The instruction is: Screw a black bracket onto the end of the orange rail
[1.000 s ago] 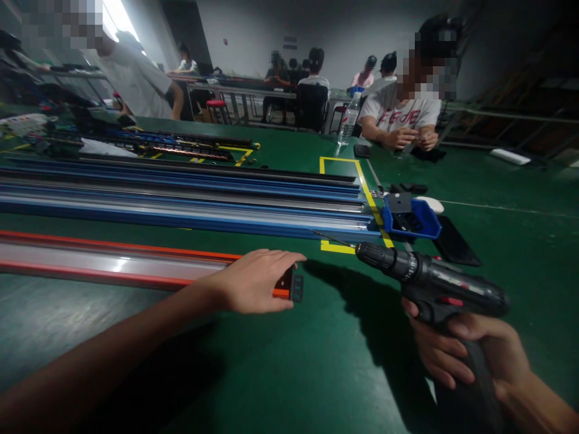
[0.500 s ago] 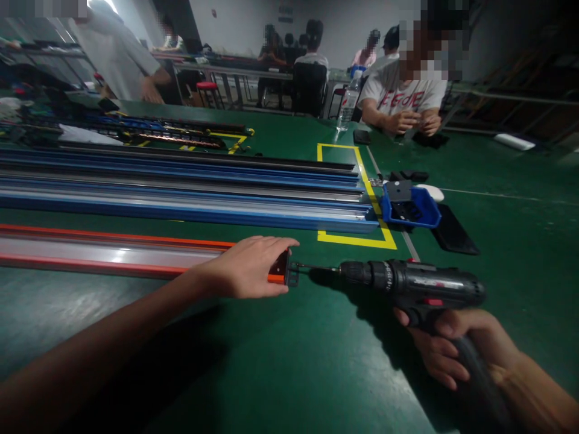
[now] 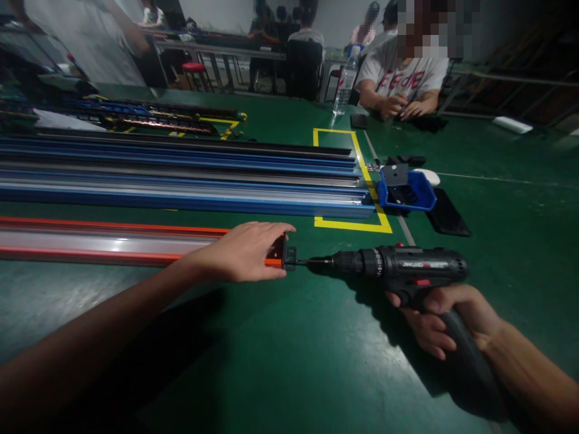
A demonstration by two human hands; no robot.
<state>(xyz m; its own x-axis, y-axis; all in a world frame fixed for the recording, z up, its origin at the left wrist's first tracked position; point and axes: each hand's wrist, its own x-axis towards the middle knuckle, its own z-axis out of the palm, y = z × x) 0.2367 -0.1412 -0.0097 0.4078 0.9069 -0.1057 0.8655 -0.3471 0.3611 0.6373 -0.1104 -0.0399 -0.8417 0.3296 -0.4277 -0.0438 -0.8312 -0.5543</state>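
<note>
Since the first frame, your drill has swung down and leftward: its bit, then pointing above and clear of the rail, now sits level at the rail's end; your left hand stays put.

Largest first. Green tabletop (image 3: 271,361): one, under everything. Long orange-red and silver channel rail (image 3: 113,243): one, flat on the near side, long axis running left to right. Behind it, roughly parallel, long blue and black channel rails (image 3: 181,196): several, too overlapped for you to count surely. Black pistol-grip power drill (image 3: 416,265): one, held off the table, its barrel nearly in line with the orange-red rail.

Your left hand (image 3: 246,253) clasps that rail's right end, fingers over the far side, thumb on the near. Your right hand (image 3: 474,313) is wrapped around the drill handle; trigger pressure cannot be told.

Blue plastic bin (image 3: 427,204): one, beyond the drill, dark flat parts inside. Small black end piece (image 3: 291,258): one visible, at the rail's right end, just past your left fingers, the nearer hand. Thin metal bit (image 3: 321,261): one, pointing left at it; contact or slight gap, unclear.
</note>
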